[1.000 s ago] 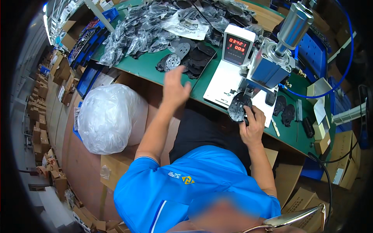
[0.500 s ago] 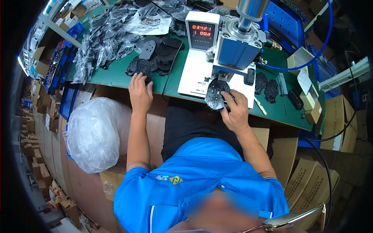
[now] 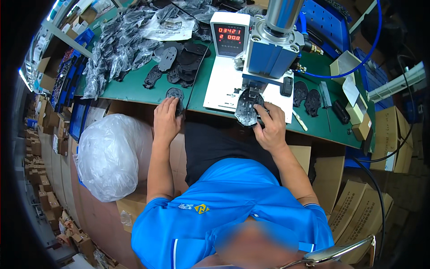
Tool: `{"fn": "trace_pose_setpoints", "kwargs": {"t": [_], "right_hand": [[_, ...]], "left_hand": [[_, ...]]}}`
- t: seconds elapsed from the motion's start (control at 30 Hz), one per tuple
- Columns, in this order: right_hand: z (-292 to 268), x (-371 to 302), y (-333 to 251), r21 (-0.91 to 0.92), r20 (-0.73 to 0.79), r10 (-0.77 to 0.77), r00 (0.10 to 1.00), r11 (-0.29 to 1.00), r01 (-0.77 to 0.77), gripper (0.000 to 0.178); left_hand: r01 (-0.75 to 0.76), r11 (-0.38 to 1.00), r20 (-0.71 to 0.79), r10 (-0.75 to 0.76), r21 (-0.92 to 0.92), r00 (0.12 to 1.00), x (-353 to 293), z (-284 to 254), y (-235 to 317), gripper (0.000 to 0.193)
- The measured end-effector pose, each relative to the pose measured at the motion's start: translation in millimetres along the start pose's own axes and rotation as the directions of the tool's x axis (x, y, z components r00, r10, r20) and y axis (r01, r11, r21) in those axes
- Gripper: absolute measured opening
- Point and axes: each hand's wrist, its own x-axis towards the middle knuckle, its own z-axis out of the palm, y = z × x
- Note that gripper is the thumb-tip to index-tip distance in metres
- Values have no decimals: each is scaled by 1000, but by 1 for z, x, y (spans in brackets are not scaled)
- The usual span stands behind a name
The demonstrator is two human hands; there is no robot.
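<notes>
My right hand [image 3: 272, 127] grips the near end of a black moulded plastic plate [image 3: 246, 111], oval with ribs and holes. The far end of that plate lies under the head of a blue bench press [image 3: 272, 57] on a white base [image 3: 219, 92]. At the front edge of the green table, my left hand [image 3: 167, 120] is closed on a second black plastic plate [image 3: 175, 93], its near part hidden by my fingers. Behind it a pile of similar black parts [image 3: 183, 62] lies on the table.
A white control box [image 3: 230, 35] with a red display stands beside the press. Clear plastic bags [image 3: 121, 47] cover the back left. Two black parts [image 3: 312, 102], a white-handled tool [image 3: 299, 120] and small boxes [image 3: 362, 129] lie right. A stuffed plastic bag [image 3: 107, 157] stands left.
My left hand has drawn a black plate from the pile toward the table's front edge. My right hand stays at the press with its plate. The display's lower figures differ.
</notes>
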Motion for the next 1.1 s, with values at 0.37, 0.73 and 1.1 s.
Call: {"fn": "trace_pose_setpoints", "kwargs": {"t": [0.37, 0.73, 1.1], "right_hand": [[1, 1, -1, -6, -2, 5, 1000, 1000, -5, 55], [-1, 4, -3, -16, 0, 8, 1000, 1000, -8, 53], [0, 1, -2, -24, 12, 3, 1000, 1000, -3, 52]], "left_hand": [[20, 999, -63, -19, 24, 998, 5, 9, -6, 69], [16, 998, -164, -6, 57, 986, -5, 27, -6, 62], [-15, 1000, -83, 16, 19, 996, -8, 11, -9, 57]]}}
